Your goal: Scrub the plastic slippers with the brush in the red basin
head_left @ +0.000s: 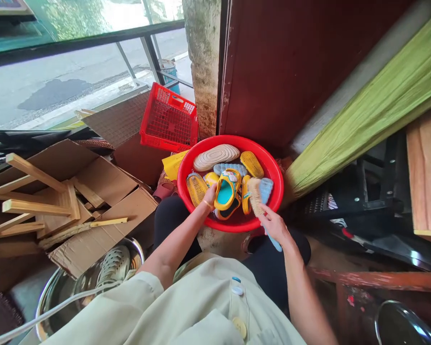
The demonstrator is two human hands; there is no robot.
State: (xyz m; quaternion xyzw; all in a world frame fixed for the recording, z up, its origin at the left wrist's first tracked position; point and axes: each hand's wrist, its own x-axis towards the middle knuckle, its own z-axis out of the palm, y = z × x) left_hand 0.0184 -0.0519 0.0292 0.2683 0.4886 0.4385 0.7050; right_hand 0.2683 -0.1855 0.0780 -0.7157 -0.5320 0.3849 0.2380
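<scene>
Pale buttoned shirt (194, 306) up close; past it, left hand (209, 196) pinches a yellow clog (232, 182) by its side over the red basin (233, 225), right hand (273, 225) curled round a brush (256, 200). I'd brace that clog firmly, bristles facing it.

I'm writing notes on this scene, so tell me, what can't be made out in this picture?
In the head view:
Sole of the yellow clog in the left hand: turned away from the camera.
Much of the red basin's floor: covered by footwear.
Part of the metal basin: behind cardboard and the pale sleeve.
Shiny round thing, lower right: cut off by the bottom edge.
</scene>
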